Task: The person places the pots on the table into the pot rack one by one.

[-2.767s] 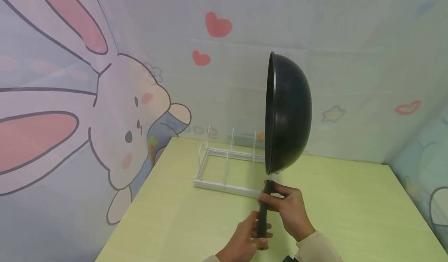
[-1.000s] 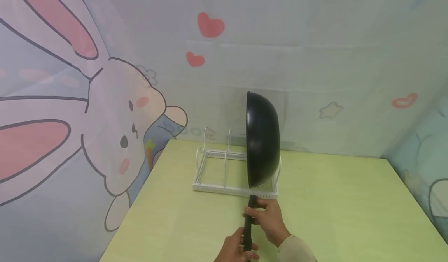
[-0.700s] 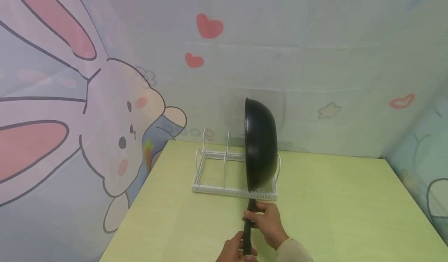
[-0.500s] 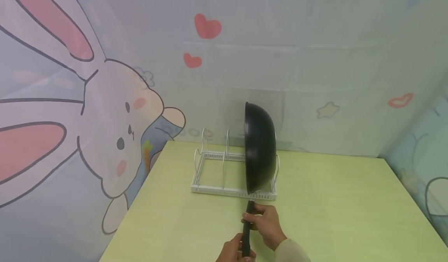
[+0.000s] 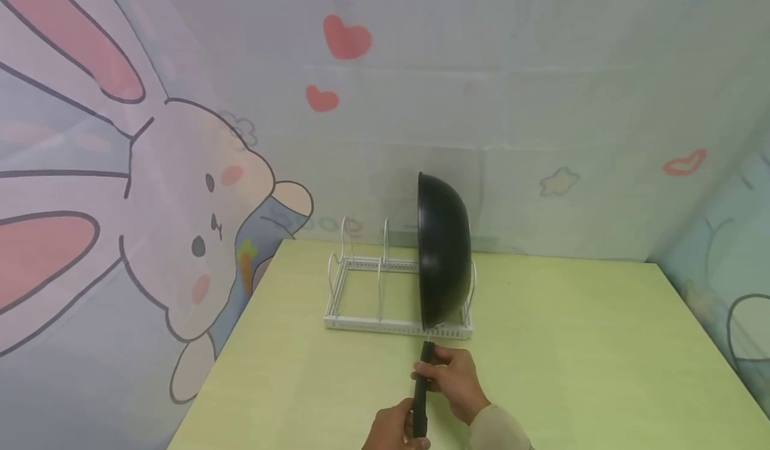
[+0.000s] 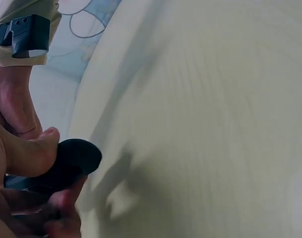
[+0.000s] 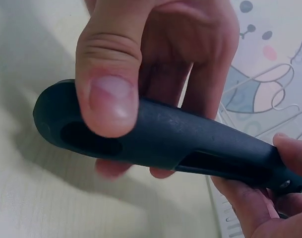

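Observation:
A black wok (image 5: 444,253) stands on its edge in the right part of a white wire rack (image 5: 375,326), its open side facing left. Its black handle (image 5: 420,396) points toward me. My right hand (image 5: 455,380) pinches the handle close to the wok, thumb on the near side. Lower down, my left hand (image 5: 394,428) grips the handle's end. In the right wrist view the left thumb presses on the handle (image 7: 160,131) near its rounded end. The left wrist view shows the handle end (image 6: 79,157) between thumb and fingers. The wok hides part of the rack's right dividers.
The rack rests on a pale yellow-green table (image 5: 559,343), near its back edge. Wire dividers (image 5: 380,289) rise from the rack left of the wok. Behind hangs a printed cloth (image 5: 529,102) with a rabbit and hearts.
The wok has come down from above the rack and moved left into its right part, both hands keeping hold of the handle. Over the last half second it has hardly moved.

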`<act>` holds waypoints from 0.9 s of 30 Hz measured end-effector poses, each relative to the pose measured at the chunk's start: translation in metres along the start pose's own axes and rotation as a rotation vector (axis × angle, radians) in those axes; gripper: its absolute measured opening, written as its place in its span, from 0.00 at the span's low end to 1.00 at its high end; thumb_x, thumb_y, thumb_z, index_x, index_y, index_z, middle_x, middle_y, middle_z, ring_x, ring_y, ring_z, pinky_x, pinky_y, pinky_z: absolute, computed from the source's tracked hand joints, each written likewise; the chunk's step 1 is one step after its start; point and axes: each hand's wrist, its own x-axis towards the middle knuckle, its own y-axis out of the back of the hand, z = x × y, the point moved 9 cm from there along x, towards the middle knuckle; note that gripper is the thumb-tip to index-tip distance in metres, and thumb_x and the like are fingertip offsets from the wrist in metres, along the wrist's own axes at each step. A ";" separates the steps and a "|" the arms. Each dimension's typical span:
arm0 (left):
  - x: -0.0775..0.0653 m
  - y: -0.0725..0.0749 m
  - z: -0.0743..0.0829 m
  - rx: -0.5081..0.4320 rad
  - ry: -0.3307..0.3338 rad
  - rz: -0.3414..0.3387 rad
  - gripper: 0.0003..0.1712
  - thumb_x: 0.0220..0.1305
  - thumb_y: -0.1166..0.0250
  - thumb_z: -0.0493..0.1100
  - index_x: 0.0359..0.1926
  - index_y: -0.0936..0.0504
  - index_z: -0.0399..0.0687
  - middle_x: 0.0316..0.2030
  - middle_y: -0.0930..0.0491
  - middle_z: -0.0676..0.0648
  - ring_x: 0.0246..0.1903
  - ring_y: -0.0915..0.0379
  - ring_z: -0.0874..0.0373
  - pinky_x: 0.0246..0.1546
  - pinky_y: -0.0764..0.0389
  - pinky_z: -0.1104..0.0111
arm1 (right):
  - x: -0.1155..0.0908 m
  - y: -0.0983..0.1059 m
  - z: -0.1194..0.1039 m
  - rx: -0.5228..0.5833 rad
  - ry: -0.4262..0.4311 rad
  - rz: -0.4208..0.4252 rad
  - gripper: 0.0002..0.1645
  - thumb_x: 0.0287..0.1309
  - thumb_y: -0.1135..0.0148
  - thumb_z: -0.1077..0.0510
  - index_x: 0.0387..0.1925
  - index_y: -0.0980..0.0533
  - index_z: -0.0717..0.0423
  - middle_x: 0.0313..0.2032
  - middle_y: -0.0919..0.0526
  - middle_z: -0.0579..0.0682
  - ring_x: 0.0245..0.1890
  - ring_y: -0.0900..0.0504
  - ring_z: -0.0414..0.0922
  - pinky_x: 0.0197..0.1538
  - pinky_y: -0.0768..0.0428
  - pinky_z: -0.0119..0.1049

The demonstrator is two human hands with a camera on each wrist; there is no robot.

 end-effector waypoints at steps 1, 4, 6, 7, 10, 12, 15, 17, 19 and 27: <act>0.000 0.003 0.000 0.038 0.018 0.022 0.21 0.53 0.25 0.35 0.47 0.20 0.33 0.32 0.15 0.43 0.32 0.18 0.49 0.38 0.18 0.53 | 0.001 0.000 0.001 0.005 0.001 -0.004 0.28 0.56 0.31 0.66 0.56 0.27 0.79 0.34 0.16 0.53 0.36 0.09 0.48 0.45 0.12 0.44; 0.001 0.009 -0.002 0.101 0.057 0.067 0.19 0.48 0.22 0.35 0.42 0.16 0.37 0.30 0.19 0.47 0.33 0.25 0.53 0.34 0.24 0.57 | 0.004 -0.001 0.005 0.026 0.000 -0.015 0.28 0.55 0.30 0.66 0.55 0.26 0.79 0.32 0.15 0.51 0.35 0.09 0.48 0.44 0.12 0.44; 0.001 0.009 -0.004 0.117 0.072 0.077 0.18 0.46 0.21 0.35 0.40 0.16 0.38 0.30 0.20 0.48 0.34 0.27 0.54 0.34 0.25 0.58 | 0.004 -0.002 0.009 0.042 -0.005 -0.024 0.28 0.54 0.29 0.67 0.54 0.26 0.80 0.31 0.14 0.49 0.35 0.09 0.47 0.44 0.12 0.44; 0.001 0.009 -0.006 0.123 0.079 0.078 0.17 0.46 0.21 0.34 0.39 0.16 0.39 0.30 0.20 0.48 0.34 0.26 0.54 0.34 0.25 0.58 | 0.005 -0.003 0.011 0.048 -0.008 -0.030 0.29 0.54 0.29 0.67 0.54 0.26 0.80 0.31 0.14 0.49 0.35 0.09 0.47 0.44 0.12 0.44; 0.001 0.006 -0.010 0.144 0.081 0.072 0.17 0.46 0.21 0.34 0.38 0.16 0.38 0.30 0.20 0.47 0.35 0.26 0.53 0.36 0.24 0.56 | 0.004 -0.004 0.014 0.050 -0.011 -0.044 0.28 0.54 0.29 0.67 0.54 0.27 0.80 0.30 0.14 0.49 0.35 0.09 0.46 0.44 0.12 0.44; 0.001 0.005 -0.011 0.134 0.090 0.065 0.16 0.47 0.22 0.34 0.37 0.17 0.38 0.30 0.20 0.47 0.35 0.26 0.52 0.36 0.23 0.54 | 0.004 -0.004 0.015 0.043 -0.009 -0.052 0.27 0.55 0.29 0.67 0.53 0.26 0.80 0.31 0.14 0.49 0.35 0.09 0.47 0.44 0.12 0.44; 0.000 0.004 -0.012 0.113 0.102 0.056 0.16 0.48 0.22 0.33 0.39 0.18 0.38 0.31 0.20 0.47 0.34 0.26 0.53 0.36 0.22 0.53 | 0.004 -0.003 0.015 0.026 -0.011 -0.056 0.26 0.56 0.30 0.65 0.52 0.25 0.78 0.32 0.14 0.50 0.37 0.09 0.48 0.45 0.12 0.44; -0.001 0.004 -0.012 0.086 0.120 0.056 0.18 0.49 0.23 0.33 0.42 0.18 0.36 0.31 0.18 0.47 0.33 0.25 0.53 0.35 0.21 0.54 | 0.004 -0.003 0.015 0.018 -0.016 -0.052 0.24 0.57 0.30 0.65 0.52 0.24 0.77 0.33 0.14 0.50 0.38 0.09 0.49 0.45 0.12 0.45; -0.003 0.005 -0.012 0.075 0.128 0.062 0.21 0.49 0.23 0.33 0.45 0.19 0.35 0.32 0.16 0.46 0.30 0.22 0.53 0.33 0.20 0.55 | 0.004 -0.002 0.015 0.008 -0.020 -0.056 0.24 0.58 0.30 0.64 0.51 0.24 0.77 0.34 0.13 0.51 0.38 0.09 0.49 0.46 0.12 0.45; -0.009 0.013 -0.011 0.110 0.138 0.070 0.28 0.48 0.21 0.37 0.50 0.22 0.34 0.31 0.14 0.45 0.29 0.16 0.50 0.32 0.17 0.53 | 0.004 0.007 0.017 -0.141 -0.002 -0.201 0.26 0.60 0.31 0.58 0.52 0.24 0.75 0.43 0.13 0.61 0.38 0.10 0.47 0.46 0.12 0.45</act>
